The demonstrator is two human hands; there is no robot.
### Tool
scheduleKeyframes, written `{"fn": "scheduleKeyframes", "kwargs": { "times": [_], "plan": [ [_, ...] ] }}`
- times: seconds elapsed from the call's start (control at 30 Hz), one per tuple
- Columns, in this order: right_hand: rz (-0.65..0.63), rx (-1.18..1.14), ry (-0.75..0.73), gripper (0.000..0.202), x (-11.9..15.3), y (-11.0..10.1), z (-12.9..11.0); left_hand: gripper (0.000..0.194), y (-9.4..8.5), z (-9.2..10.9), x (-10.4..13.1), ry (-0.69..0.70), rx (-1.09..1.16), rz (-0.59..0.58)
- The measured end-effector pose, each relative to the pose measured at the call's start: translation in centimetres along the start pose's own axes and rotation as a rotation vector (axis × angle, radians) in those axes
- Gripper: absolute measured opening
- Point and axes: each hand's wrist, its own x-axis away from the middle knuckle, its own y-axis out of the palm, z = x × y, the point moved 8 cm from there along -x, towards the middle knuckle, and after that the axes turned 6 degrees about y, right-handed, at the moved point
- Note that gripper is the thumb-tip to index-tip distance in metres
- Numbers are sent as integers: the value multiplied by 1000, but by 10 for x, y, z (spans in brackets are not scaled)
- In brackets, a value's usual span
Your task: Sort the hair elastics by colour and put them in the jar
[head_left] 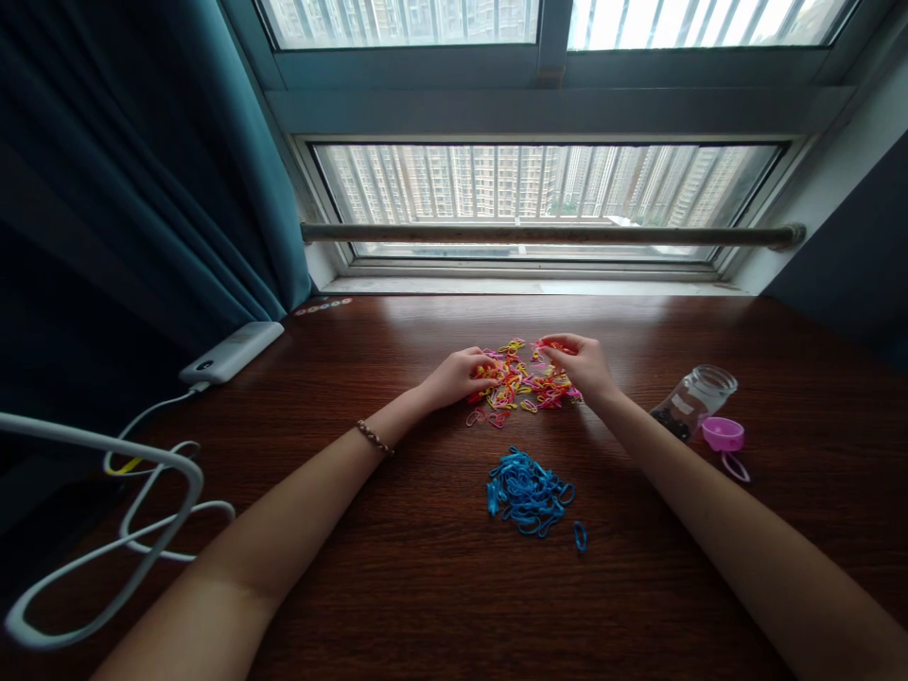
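A loose pile of small elastic hair bands in pink, red, orange and yellow lies spread on the table, between my two hands. At its left edge, my left hand has its fingers curled around some of the reddish bands. My right hand pinches pink and red bands at the pile's far right side. Closer to me, a heap of blue hair bands sits apart from both hands. One single blue band lies just off that heap.
Right of my right forearm, a clear jar with dark contents lies tilted beside its pink lid. A white power bank and white cable are at left. Behind the brown table are a curtain and a window rail.
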Motion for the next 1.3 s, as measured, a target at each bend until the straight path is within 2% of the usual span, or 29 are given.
{"fn": "scheduleKeyframes", "kwargs": {
  "times": [0.1,0.2,0.33,0.5,0.7,0.9,1.0,1.13,1.3],
  "plan": [
    [-10,-312,55,30,-2,-3,-5,20,-4,3,0,6,-25,38],
    [-10,-423,64,29,-2,-4,-12,16,-8,1,1,-8,-20,78],
    [-6,-396,97,27,1,-5,-16,17,-19,-11,3,-88,55,221],
    [-2,-282,97,27,3,-6,-18,20,-29,-28,6,-223,335,401],
    [21,-167,27,29,4,-10,-25,23,-36,-26,5,-233,463,463],
    [2,-26,-5,29,4,-6,-25,24,-31,-24,2,-185,509,405],
    [-80,71,3,27,3,2,-21,20,-31,-24,2,-183,421,360],
    [-247,334,3,25,8,16,-16,25,-23,-17,0,-151,329,151],
    [-337,831,-11,59,14,24,-5,69,-5,0,0,-30,314,-106]
  ]
}}
